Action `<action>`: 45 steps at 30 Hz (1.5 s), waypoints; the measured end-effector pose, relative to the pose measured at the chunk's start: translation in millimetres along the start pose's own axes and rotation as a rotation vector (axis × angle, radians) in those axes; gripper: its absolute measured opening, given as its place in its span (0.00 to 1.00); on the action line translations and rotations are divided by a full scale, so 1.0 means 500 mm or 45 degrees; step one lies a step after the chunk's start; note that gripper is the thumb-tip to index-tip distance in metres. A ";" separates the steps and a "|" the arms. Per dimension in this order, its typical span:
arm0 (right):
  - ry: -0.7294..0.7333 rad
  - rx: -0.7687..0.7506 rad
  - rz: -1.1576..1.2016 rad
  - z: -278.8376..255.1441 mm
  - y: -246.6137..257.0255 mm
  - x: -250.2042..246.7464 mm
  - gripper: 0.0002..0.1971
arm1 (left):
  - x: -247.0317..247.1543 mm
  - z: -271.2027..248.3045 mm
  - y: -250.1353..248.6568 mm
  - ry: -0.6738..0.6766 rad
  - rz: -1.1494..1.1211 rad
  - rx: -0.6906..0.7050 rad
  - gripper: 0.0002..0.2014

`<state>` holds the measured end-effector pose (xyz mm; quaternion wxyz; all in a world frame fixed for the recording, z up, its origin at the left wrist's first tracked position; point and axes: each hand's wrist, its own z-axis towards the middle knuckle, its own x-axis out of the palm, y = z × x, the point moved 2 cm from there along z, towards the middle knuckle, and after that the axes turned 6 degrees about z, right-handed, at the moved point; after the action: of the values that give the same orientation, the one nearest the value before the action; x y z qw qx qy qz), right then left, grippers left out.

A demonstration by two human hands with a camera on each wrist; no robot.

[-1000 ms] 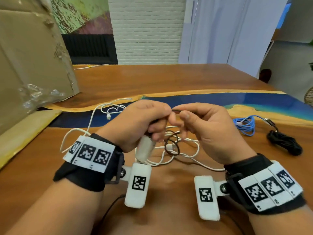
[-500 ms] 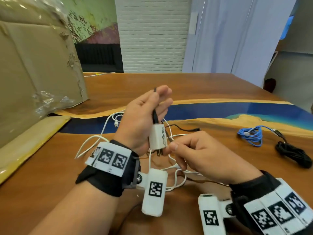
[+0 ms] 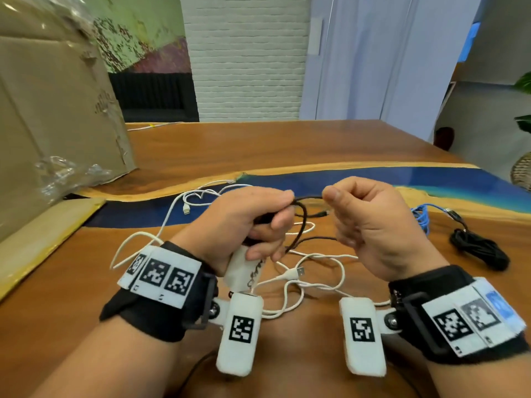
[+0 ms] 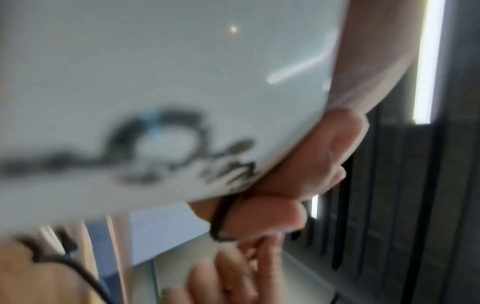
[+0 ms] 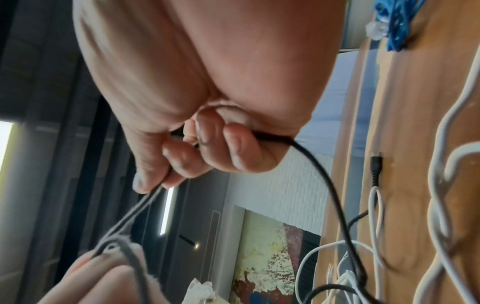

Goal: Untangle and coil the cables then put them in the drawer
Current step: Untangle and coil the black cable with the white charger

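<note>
Wooden table [image 3: 287,145] with a blue resin band, spread beneath both hands. Cardboard box [image 3: 51,116] well beyond the left fingers, off to their outer side. Left hand [image 3: 244,222] raised above the tabletop, fingers curled tight around a white charger block [image 3: 238,271] and loops of a black cable [image 3: 304,225]; charger face blurred and filling the left wrist view [image 4: 182,82]. Right hand [image 3: 370,225] level with the left, thumb and forefinger pinched on the same black cable [image 5: 324,174], other fingers folded in. Short taut stretch of cable between the two sets of fingertips. Loose white cables [image 3: 316,271] sprawled on the wood under and behind the fingers. Coiled black cable [image 3: 479,251] and bundled blue cable [image 3: 425,216] lying beyond the right fingers, to their outer side.
</note>
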<state>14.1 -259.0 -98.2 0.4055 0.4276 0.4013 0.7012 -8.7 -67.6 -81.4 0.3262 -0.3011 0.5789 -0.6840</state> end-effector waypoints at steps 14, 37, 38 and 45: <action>0.360 0.216 -0.531 -0.022 -0.030 0.049 0.20 | -0.013 0.023 0.027 -0.384 0.607 -0.049 0.11; 0.447 0.378 -0.472 -0.013 -0.085 0.050 0.13 | -0.026 0.028 0.010 -0.687 -0.102 0.180 0.10; 0.468 0.379 -0.494 -0.015 -0.086 0.052 0.14 | -0.024 0.029 0.015 -0.717 0.084 0.089 0.10; 0.262 0.351 -0.032 -0.009 -0.092 0.051 0.07 | -0.043 0.019 0.021 -0.643 0.913 -0.239 0.10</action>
<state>12.8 -220.6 -134.6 0.3086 0.4002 0.5384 0.6743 12.9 -57.4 -90.8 0.6450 -0.2671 0.6085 -0.3773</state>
